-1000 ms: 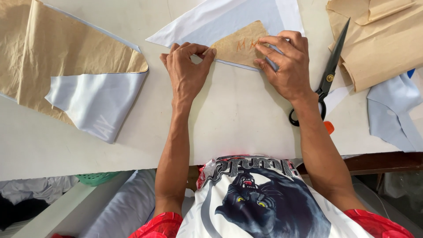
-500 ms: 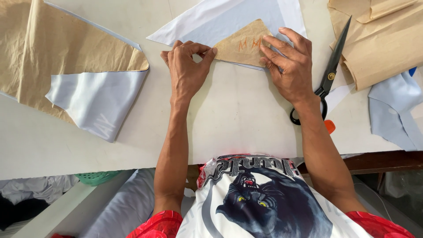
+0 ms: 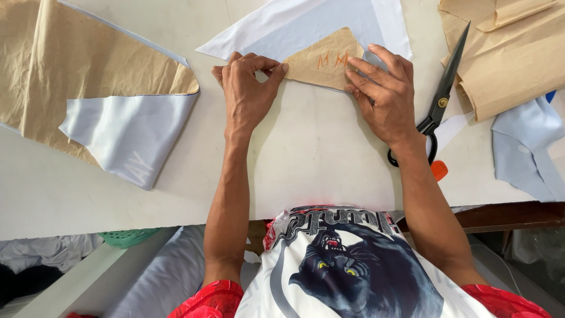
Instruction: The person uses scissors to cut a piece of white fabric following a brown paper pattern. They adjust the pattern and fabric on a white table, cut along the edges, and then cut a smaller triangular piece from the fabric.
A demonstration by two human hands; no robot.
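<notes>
Barely anything's shifted, right hand [image 3: 385,97] slid slightly lower, fingers spread flat on the brown paper piece [image 3: 325,60], left hand [image 3: 247,88] pinching its left tip, piece lying crosswise near the tabletop's [image 3: 318,159] far edge on white cloth [image 3: 306,23], scissors [image 3: 438,103] pointing away toward the far right corner.
</notes>
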